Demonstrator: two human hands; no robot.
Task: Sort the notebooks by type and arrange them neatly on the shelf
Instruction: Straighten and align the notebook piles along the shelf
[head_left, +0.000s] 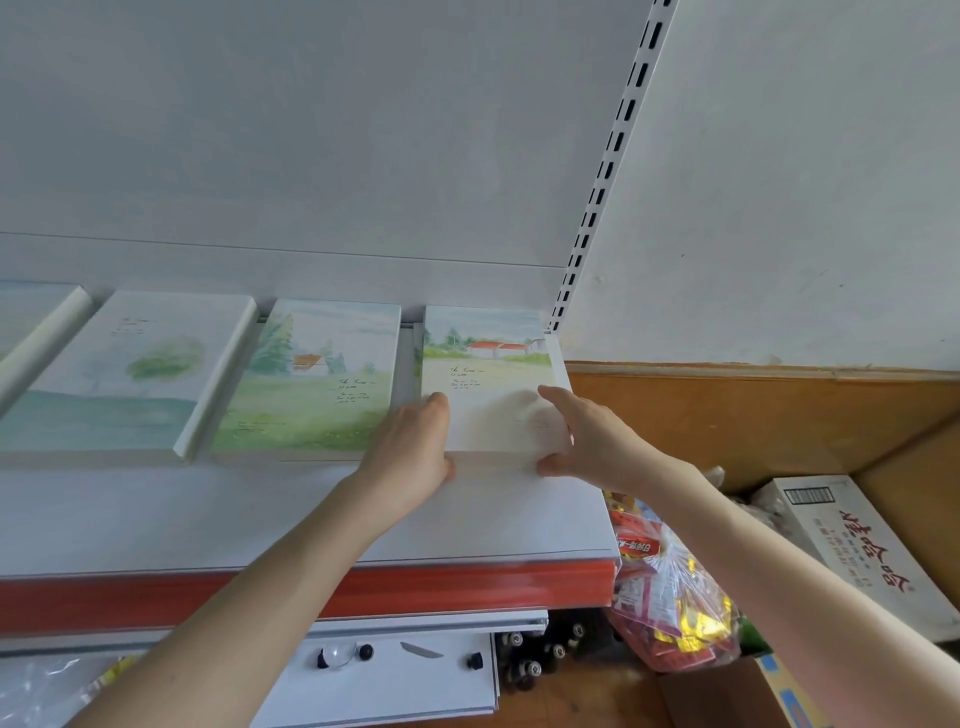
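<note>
The left hand (415, 447) grasps the left front corner of the red-roof notebooks (488, 364), fingers up on the cover and thumb tucked at the front edge. The right hand (576, 441) takes the right front corner the same way, forefinger stretched across the cover and thumb against the front edge. Between them the pile (or one thick book, the edge does not settle it) lies flat on the white shelf (260, 519), right of centre in the frame, its far end against the back panel.

Left of it, a narrow gap away, lies the cottage notebook (311, 384), then the green-tree notebook (130, 374), all in one row.

The risk is on the right. The held pile lies at the very end of the shelf, beside the slotted upright (597, 208). A nudge that way could carry its corner over the edge and drop it onto the plastic bag (670, 597) of red and yellow packets below. A push from one hand alone would probably skew the pile out of line with its neighbours.

The covers carry a few lines of thin script, perhaps beginning "The Forest", too small to read surely. The cardboard box (857, 540) at lower right shows large red Chinese characters and a barcode, which I cannot read from here.
</note>
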